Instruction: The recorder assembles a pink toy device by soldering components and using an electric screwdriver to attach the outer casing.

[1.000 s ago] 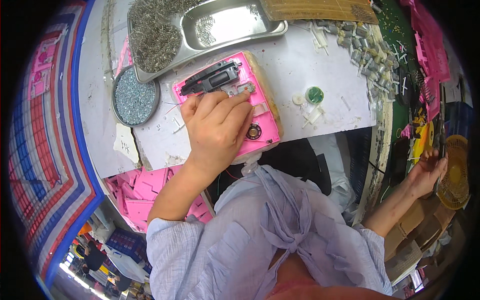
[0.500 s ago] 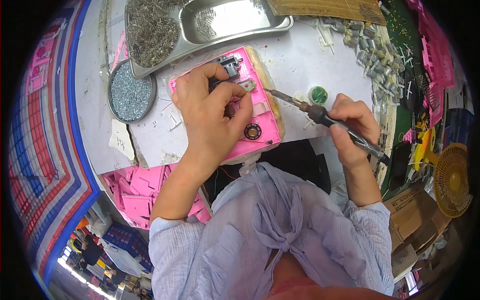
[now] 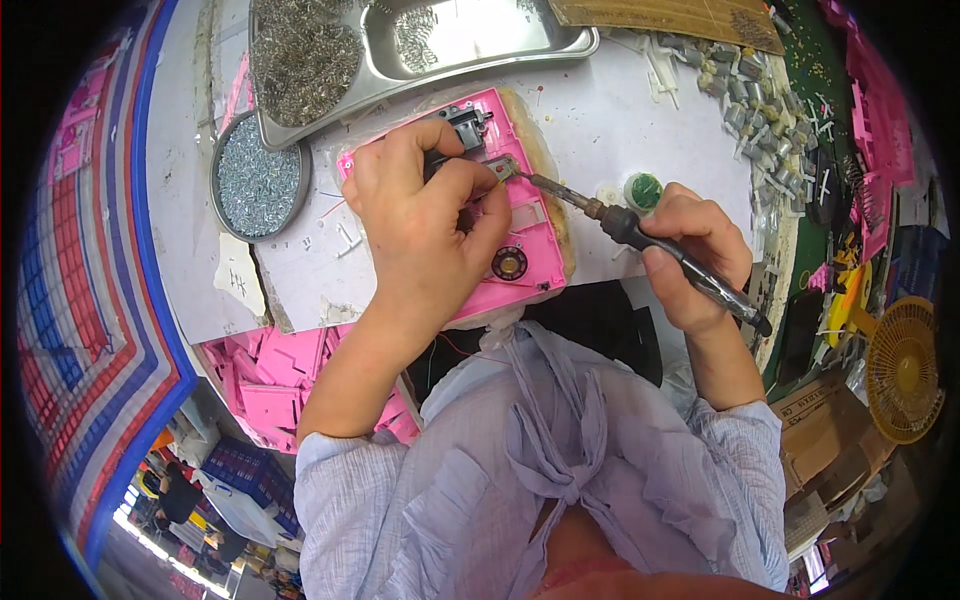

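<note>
Soldering iron slantwise between the right fingers

The dish lies left of the panel, the tray behind, the jar right

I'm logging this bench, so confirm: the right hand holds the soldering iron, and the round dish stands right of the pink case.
Wrong side: the head view shows the round dish standing left of the pink case. The right hand does hold the soldering iron.
</note>
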Available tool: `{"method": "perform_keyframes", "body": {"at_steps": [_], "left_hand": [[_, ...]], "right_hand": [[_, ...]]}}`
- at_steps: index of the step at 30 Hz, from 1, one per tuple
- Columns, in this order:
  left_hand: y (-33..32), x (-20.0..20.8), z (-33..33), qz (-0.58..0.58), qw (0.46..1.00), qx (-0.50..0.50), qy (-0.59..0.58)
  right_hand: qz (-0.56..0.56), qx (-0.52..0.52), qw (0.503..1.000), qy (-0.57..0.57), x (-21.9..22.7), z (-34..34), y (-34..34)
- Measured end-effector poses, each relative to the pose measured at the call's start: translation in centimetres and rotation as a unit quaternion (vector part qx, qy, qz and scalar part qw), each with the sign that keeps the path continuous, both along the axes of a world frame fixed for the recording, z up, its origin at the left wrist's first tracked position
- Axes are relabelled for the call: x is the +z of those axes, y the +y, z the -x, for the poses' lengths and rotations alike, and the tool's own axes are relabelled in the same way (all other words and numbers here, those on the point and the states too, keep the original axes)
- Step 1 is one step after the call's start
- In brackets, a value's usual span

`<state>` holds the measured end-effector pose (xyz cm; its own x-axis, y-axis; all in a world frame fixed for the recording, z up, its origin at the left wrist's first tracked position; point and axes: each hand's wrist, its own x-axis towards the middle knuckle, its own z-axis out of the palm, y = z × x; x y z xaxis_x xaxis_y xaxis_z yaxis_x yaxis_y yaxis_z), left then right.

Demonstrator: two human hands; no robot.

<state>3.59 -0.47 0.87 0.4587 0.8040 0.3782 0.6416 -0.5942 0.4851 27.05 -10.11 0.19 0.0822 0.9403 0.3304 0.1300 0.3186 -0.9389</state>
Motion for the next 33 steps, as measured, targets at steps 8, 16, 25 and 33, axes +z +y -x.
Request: {"method": "perform_keyframes", "body": {"at_steps": [8, 16, 25, 33], "left_hand": [[0.0, -0.1, 0.0, -0.004, 1.0, 0.0, -0.004], [-0.1, -0.2, -0.3, 0.001, 1.0, 0.008, -0.024], [-0.1, -0.2, -0.5, -0.008, 1.0, 0.012, -0.014], [-0.2, -0.2, -0.5, -0.007, 1.0, 0.014, -0.008]], "right_hand": [[-0.016, 0.005, 0.999, -0.044, 0.1, -0.1, 0.2], [-0.131, 0.02, 0.968, -0.214, 0.7, 0.4, 0.2], [-0.149, 0.01, 0.958, -0.243, 0.6, 0.5, -0.2], [-0.149, 0.014, 0.961, -0.232, 0.8, 0.6, -0.1]]}}
